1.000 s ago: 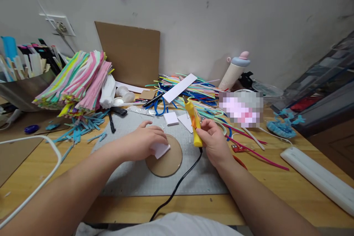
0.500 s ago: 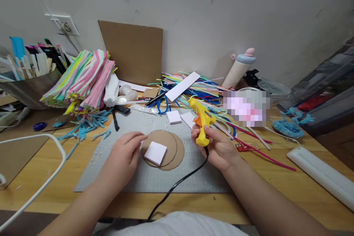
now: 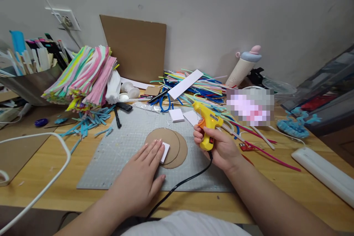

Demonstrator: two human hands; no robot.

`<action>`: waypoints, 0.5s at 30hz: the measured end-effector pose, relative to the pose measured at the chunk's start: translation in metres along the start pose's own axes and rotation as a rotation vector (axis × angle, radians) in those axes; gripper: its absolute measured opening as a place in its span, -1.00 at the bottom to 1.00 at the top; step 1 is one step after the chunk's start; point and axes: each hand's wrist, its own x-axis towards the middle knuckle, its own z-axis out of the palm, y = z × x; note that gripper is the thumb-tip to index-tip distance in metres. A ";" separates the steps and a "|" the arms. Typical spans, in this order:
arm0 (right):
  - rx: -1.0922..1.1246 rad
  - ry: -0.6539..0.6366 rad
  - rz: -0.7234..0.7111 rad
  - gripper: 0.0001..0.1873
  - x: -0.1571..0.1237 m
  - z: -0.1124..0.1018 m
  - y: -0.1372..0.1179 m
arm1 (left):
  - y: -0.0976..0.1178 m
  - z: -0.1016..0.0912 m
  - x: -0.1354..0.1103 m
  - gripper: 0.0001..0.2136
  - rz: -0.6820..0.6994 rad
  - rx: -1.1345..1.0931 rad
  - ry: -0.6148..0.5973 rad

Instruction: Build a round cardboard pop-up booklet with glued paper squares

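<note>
My left hand (image 3: 145, 171) lies flat, fingers stretched out, over a small white square block (image 3: 165, 152), covering most of it. Under the block is a round cardboard disc (image 3: 170, 136), overlapping a second cardboard disc (image 3: 183, 151) on the grey cutting mat (image 3: 110, 169). In my right hand (image 3: 221, 147) is a yellow hot glue gun (image 3: 208, 121), gripped by its handle, fingers near the orange trigger. Its nozzle points up and to the left, and a black cord runs down from the handle.
Pipe cleaners in bundles (image 3: 80, 77) stand at the left, with more strewn behind the mat. Another white block (image 3: 176, 115) and a white strip (image 3: 186, 84) lie farther back. A white power strip (image 3: 320, 173) is at the right; a bottle (image 3: 242, 70) leans against the wall.
My left hand has moved right, from the disc's edge onto the white block, and now lies flat. The glue gun has turned slightly in my right hand, still held.
</note>
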 end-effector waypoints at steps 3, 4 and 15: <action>-0.004 -0.003 0.006 -0.81 -0.001 0.000 0.002 | 0.000 -0.002 -0.001 -0.33 0.014 -0.018 -0.016; -0.011 -0.004 0.003 -0.81 -0.001 -0.001 0.003 | 0.001 -0.002 0.000 -0.32 0.014 -0.025 -0.020; -0.304 -0.004 0.108 -0.77 0.000 -0.004 0.021 | -0.007 -0.011 -0.004 -0.40 -0.069 -0.234 0.010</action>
